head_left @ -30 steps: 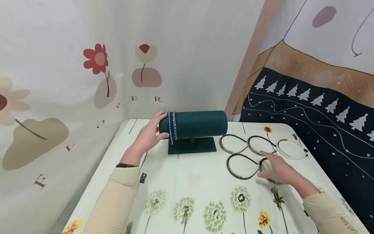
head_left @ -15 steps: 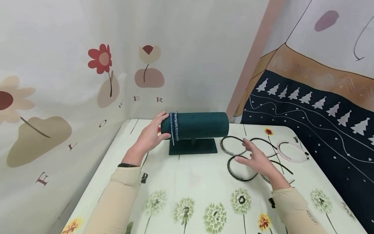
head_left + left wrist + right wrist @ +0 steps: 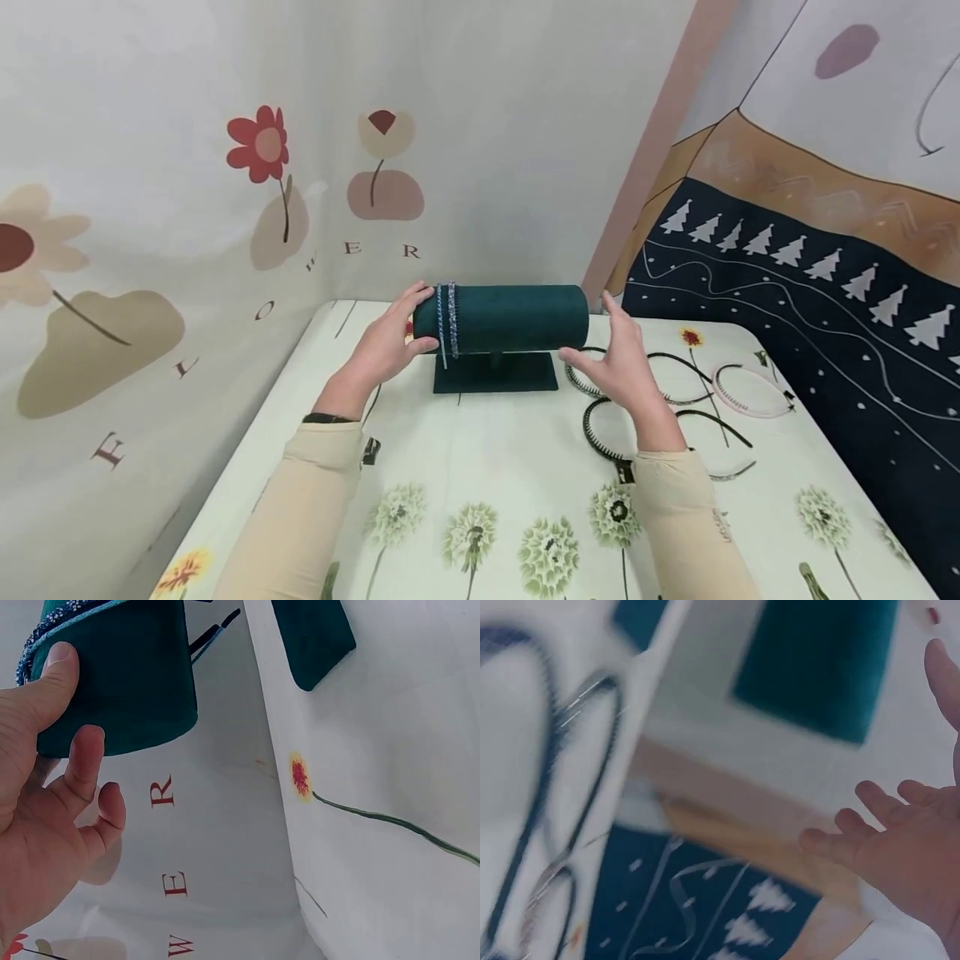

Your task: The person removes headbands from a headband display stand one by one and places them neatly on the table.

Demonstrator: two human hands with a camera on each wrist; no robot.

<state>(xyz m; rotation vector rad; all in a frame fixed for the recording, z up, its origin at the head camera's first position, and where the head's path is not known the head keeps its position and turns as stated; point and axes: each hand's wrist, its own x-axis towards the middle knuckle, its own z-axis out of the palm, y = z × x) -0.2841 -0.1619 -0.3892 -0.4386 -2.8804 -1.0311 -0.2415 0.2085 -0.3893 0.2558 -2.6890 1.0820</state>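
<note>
A dark green velvet headband display stand point(image 3: 517, 318), a roll on a flat base, stands at the back of the table. Two headbands, one blue point(image 3: 442, 321) and one glittery point(image 3: 452, 321), sit around the roll's left end. My left hand point(image 3: 381, 348) holds that end, its thumb on the front; in the left wrist view the thumb presses the velvet roll point(image 3: 135, 690), with some fingers hidden behind it. My right hand point(image 3: 622, 358) is beside the roll's right end, thumb and fingers spread; in the right wrist view a gap separates it from the roll point(image 3: 817, 667).
Several toothed black headbands point(image 3: 609, 452) lie on the table right of the stand, partly hidden by the right hand and sleeve. A pink headband point(image 3: 761, 414) lies farthest right. A small black clip point(image 3: 371, 451) is by the left sleeve. Printed fabric walls stand behind.
My right hand has moved left and away from me, from over the black headbands to beside the roll's right end. The left hand has stayed on the left end.
</note>
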